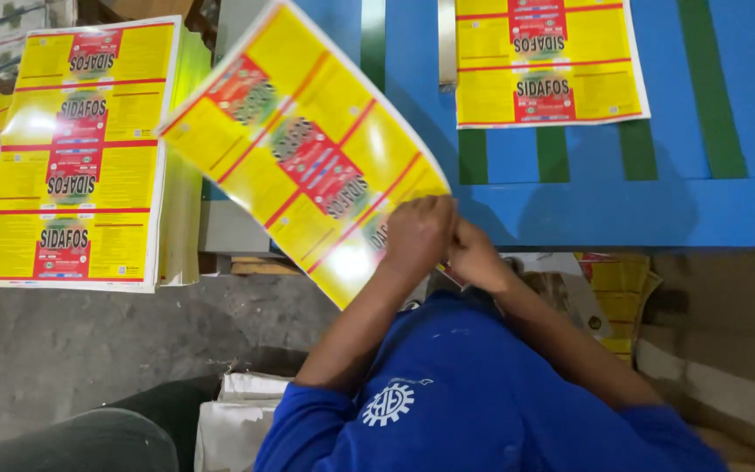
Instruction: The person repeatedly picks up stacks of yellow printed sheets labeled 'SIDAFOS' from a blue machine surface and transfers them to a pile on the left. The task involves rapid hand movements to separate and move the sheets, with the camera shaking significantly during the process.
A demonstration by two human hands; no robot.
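At the near edge of the blue table (622, 214), both hands, left (417, 234) and right (475, 258), pinch the lower corner of a glossy yellow-and-red printed label sheet (303, 149); best kept flat, uncreased, clear of the left stack (72, 157).

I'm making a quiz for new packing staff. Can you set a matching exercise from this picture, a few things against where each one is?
Things:
1. Label sheet
2. Stack of sheets
3. Flat sheet
4. Green stripe

Places:
A. piled at the left, beside the table
B. lying on the blue table, top of the view
C. held up, tilted, at its lower corner by both hands
D. running along the table at the right

Pairs: 1-C, 2-A, 3-B, 4-D
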